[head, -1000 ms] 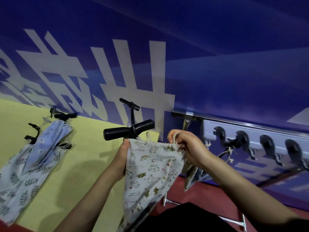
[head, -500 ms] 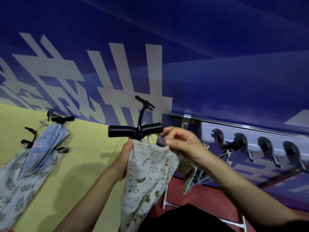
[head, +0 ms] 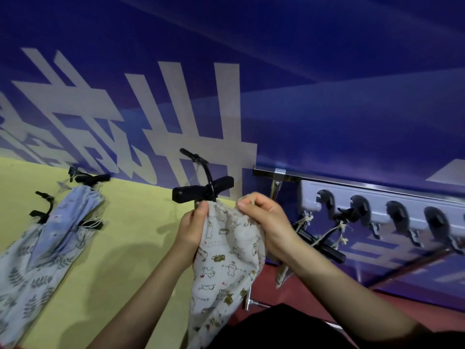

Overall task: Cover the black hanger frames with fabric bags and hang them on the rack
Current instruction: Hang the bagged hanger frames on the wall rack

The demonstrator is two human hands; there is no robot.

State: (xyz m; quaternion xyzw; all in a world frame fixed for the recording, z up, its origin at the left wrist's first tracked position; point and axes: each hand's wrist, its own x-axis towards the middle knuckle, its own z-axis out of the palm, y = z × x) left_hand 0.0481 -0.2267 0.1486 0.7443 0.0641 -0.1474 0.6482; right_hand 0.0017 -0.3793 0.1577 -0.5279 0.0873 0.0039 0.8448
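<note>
**Drawing the Bag Mouth Shut Beneath the Hanger Crossbar**

Now sitting closed up under the crossbar of the black hanger frame [head: 202,191], where half a second ago gaping wider: the mouth of the animal-print fabric bag [head: 227,250], with the hook tipping further left. Gripping the gathered neck just below the crossbar's left end, thumb pressed over the cloth: the left hand [head: 195,226]. Pinching the hem just right of the crossbar, fingers curled tight, possibly on a drawstring, though too small to tell: the right hand [head: 264,221]. Both forearms reaching up from below, wrists bent inward toward each other.

Worth doing here, as a judgement: keeping the neck bunched evenly under the crossbar, leaving the hook free above the cloth, and cinching before letting go of either side.

Waiting well right of the crossbar: the wall rack [head: 392,212], one bagged hanger [head: 319,244] already dangling from it by its cords. Lying well left of the crossbar on the yellow surface [head: 130,233]: two more bagged hangers [head: 50,238].
</note>
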